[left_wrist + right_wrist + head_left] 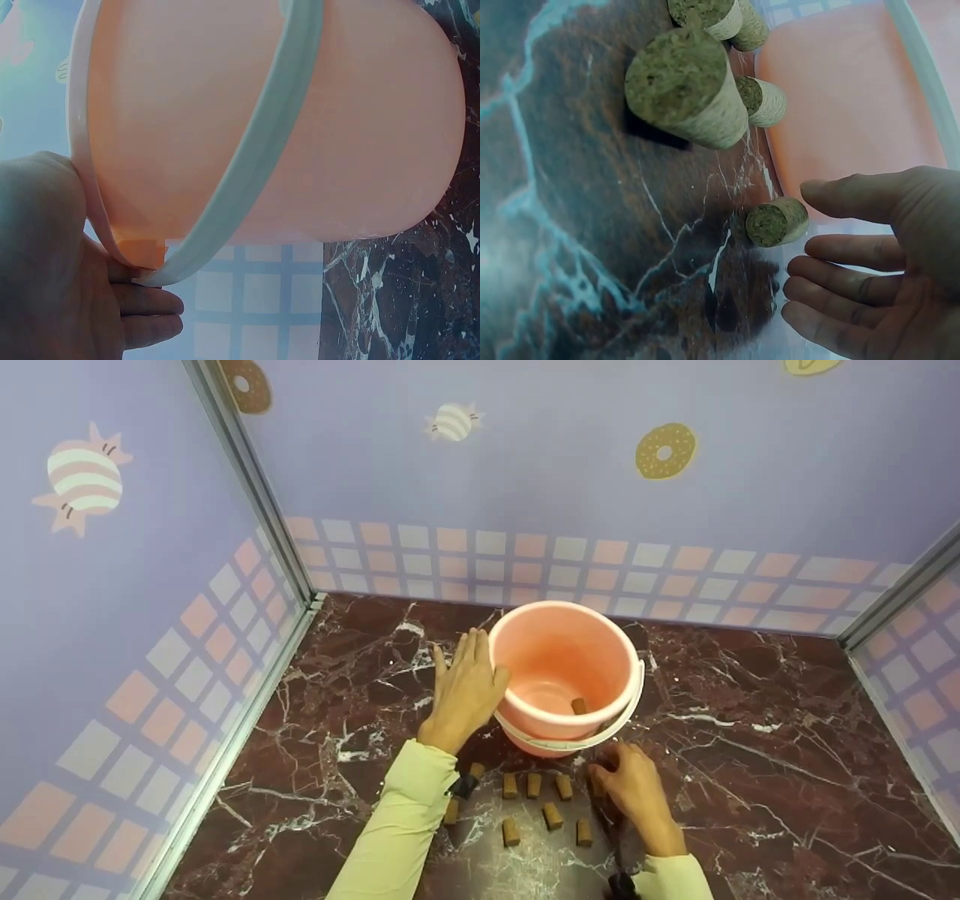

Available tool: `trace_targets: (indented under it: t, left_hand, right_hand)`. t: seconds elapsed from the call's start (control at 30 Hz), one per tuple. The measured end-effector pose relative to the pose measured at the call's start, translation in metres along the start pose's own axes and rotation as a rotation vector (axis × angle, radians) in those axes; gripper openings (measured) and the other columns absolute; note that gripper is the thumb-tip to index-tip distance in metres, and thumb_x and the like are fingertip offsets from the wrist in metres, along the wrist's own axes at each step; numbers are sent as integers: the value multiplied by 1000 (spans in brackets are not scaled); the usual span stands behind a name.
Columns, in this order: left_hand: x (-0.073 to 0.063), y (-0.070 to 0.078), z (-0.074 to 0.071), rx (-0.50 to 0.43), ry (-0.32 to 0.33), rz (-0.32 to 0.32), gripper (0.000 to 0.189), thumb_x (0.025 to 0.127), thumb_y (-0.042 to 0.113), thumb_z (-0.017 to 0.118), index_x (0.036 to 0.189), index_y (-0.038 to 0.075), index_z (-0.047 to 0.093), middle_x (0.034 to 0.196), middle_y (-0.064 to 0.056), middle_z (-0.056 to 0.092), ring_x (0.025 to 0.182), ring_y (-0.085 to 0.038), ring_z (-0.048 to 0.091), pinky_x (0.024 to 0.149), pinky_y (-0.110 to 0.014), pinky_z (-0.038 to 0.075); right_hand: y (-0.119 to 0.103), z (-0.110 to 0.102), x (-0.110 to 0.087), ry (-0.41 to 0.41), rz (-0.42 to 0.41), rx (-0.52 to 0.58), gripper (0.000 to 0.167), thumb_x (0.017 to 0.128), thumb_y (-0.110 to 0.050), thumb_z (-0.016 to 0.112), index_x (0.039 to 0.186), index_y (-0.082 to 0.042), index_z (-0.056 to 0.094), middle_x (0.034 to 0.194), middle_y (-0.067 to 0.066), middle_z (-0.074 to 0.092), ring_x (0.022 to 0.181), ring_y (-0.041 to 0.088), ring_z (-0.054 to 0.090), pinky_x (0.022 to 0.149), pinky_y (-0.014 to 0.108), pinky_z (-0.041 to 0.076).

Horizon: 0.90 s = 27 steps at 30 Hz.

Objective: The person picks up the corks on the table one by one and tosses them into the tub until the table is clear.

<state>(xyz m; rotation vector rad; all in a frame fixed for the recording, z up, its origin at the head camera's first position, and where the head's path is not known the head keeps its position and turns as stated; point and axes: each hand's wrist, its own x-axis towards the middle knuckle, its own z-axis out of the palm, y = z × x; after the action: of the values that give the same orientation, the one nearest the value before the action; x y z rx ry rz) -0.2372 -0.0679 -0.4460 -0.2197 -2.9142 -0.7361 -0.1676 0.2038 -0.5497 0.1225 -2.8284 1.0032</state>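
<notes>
A pink bucket (559, 727) with a pale handle (634, 709) stands upright on the dark marbled surface. My left hand (466, 682) holds its left rim, thumb over the edge and fingers extended along the outside. In the left wrist view that hand (60, 270) lies at the rim. One cork stopper (578, 706) is inside the bucket. My right hand (636, 789) is just in front of the bucket, low over the surface. Its thumb and fingers are spread, in the right wrist view, beside a cork stopper (778, 222), apparently not touching it.
Several more cork stoppers (553, 815) stand in front of the bucket, between my forearms. Two of them, one cork (451, 811) among them, are close to my left sleeve. A patterned wall (480, 495) rises behind the bucket, with side panels left and right.
</notes>
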Motion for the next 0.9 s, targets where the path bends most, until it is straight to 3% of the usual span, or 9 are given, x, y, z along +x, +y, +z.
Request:
trace_targets:
  t: [0.17, 0.4, 0.63, 0.9]
  left_hand:
    - [1, 0, 0, 9, 0, -6, 70, 108, 35, 39, 164, -5, 27, 171, -19, 25, 159, -34, 21, 126, -64, -4]
    - [1, 0, 0, 21, -5, 1, 70, 109, 36, 39, 164, -5, 26, 171, -20, 24, 159, -34, 21, 126, -65, -3]
    - [1, 0, 0, 18, -6, -1, 71, 109, 38, 37, 165, -5, 26, 171, -19, 24, 159, -34, 21, 126, -64, -3]
    - [0, 0, 0, 25, -11, 1, 71, 109, 37, 37, 164, -5, 25, 171, -20, 24, 160, -34, 21, 126, -65, -3]
  right_hand:
    - [0, -1, -2, -14, -11, 0, 23, 82, -8, 87, 94, 3, 71, 88, 15, 66, 84, 37, 65, 78, 58, 55]
    - [-1, -4, -3, -56, -4, -21, 28, 80, -9, 90, 91, 4, 68, 87, 16, 66, 83, 39, 66, 75, 59, 55]
    - [-2, -6, -3, -82, 10, -7, 21, 80, -7, 88, 83, -2, 68, 78, 7, 69, 74, 30, 66, 69, 53, 57]
    - [-4, -7, -7, -101, 35, 14, 20, 80, -8, 89, 88, -1, 72, 82, 9, 74, 79, 33, 71, 74, 54, 59]
